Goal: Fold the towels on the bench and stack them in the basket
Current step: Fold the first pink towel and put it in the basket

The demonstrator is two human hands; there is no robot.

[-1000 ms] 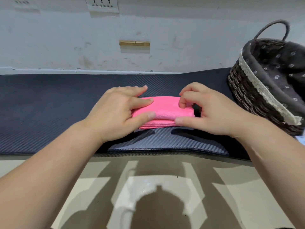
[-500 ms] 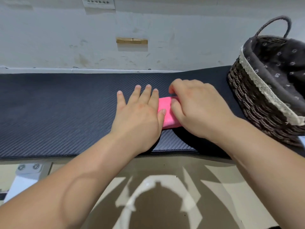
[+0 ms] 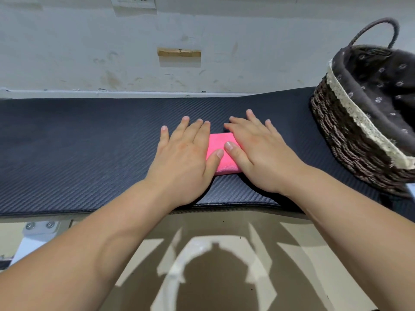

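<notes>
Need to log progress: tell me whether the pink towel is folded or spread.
Folded: the pink towel is a compact block under both flat hands.

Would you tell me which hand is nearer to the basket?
Right. The right hand lies flat on the pink towel, beside the basket; the left hand presses the towel's far side.

wall: white plaster wall, scuffed and stained, pale ledge along its base
fixtures: socket plate at top edge, small wooden strip mid-wall
floor: beige floor, bright light patches cut by hard shadows
bracket: white metal bracket with two bolts, lower left
</notes>
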